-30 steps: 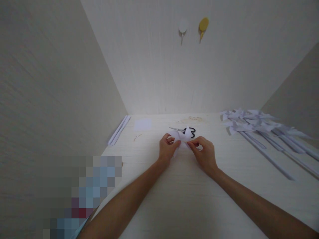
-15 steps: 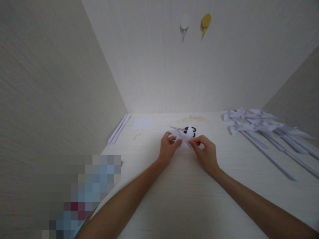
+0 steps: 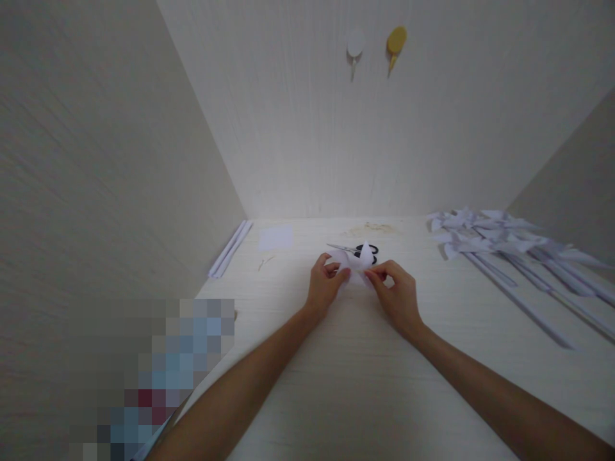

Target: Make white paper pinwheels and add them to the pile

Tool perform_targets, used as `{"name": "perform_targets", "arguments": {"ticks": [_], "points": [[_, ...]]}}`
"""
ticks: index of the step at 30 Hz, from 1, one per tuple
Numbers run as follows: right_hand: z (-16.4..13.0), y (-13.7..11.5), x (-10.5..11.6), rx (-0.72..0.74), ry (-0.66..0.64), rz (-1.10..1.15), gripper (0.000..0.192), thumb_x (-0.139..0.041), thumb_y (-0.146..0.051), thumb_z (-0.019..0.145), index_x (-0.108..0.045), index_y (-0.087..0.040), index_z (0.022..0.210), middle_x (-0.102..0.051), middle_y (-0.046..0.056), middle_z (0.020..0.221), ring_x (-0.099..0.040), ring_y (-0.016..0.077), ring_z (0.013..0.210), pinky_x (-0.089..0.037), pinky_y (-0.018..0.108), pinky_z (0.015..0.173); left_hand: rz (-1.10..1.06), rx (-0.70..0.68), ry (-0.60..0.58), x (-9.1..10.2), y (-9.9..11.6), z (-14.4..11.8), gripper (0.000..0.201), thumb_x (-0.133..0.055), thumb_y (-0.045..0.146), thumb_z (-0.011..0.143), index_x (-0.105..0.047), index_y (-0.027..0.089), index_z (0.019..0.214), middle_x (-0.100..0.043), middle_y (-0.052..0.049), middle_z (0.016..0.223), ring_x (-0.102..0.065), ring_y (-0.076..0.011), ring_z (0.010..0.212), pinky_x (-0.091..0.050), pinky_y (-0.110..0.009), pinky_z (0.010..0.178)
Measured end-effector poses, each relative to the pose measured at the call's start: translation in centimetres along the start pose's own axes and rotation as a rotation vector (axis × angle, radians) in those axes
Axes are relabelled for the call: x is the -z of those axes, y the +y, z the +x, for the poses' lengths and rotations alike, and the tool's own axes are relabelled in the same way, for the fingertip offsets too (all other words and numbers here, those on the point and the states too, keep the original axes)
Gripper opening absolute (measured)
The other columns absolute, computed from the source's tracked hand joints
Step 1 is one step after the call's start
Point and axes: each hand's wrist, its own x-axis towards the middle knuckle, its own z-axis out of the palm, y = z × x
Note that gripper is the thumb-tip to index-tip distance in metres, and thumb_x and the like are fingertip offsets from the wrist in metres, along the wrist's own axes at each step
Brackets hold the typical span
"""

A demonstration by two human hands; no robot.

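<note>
Between my two hands is a white paper pinwheel with curled, pointed blades, one of them standing up toward the back. My left hand pinches its left side between thumb and fingers. On the right side, the fingertips of my right hand are closed on the paper near its middle. Just behind the paper lie scissors with black handles, blades pointing left; the paper partly covers their handles.
Several white paper pinwheels on paper sticks lie at the right. Rolled paper sticks and a flat white paper sheet lie at the back left. Small thin scraps lie near the wall, which bears a yellow hook and a white hook.
</note>
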Motion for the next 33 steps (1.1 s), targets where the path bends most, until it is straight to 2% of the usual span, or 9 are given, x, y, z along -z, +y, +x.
{"name": "perform_targets", "arguments": {"ticks": [19, 26, 33], "points": [[0.02, 0.18, -0.15, -0.055, -0.003, 0.024, 0.01, -0.057, -0.024, 0.071, -0.057, -0.017, 0.063, -0.053, -0.001, 0.058, -0.047, 0.0125, 0.056, -0.039, 0.026, 0.056, 0.067, -0.005, 0.044, 0.16, -0.05, 0.1, 0.049, -0.07, 0.022, 0.049, -0.04, 0.019, 0.087, -0.054, 0.006, 0.063, -0.051, -0.0068, 0.049, -0.04, -0.019, 0.05], [0.03, 0.11, -0.09, -0.033, -0.004, 0.02, 0.011, -0.056, -0.023, 0.071, -0.056, -0.018, 0.062, -0.053, -0.001, 0.058, -0.047, 0.0125, 0.056, -0.038, 0.026, 0.056, 0.086, -0.004, 0.035, 0.15, 0.0, 0.1, 0.047, -0.07, 0.023, 0.05, -0.04, 0.018, 0.086, -0.053, 0.006, 0.062, -0.05, -0.0059, 0.048, -0.039, -0.018, 0.048], [-0.24, -0.19, -0.09, 0.015, 0.009, -0.093, 0.013, -0.055, -0.025, 0.072, -0.054, -0.019, 0.061, -0.056, 0.0, 0.061, -0.05, 0.0143, 0.061, -0.035, 0.029, 0.062, 0.143, -0.048, 0.051, 0.0, 0.1, -0.02, 0.046, -0.069, 0.022, 0.051, -0.041, 0.017, 0.087, -0.051, 0.007, 0.06, -0.048, -0.0051, 0.046, -0.037, -0.016, 0.046]]}}
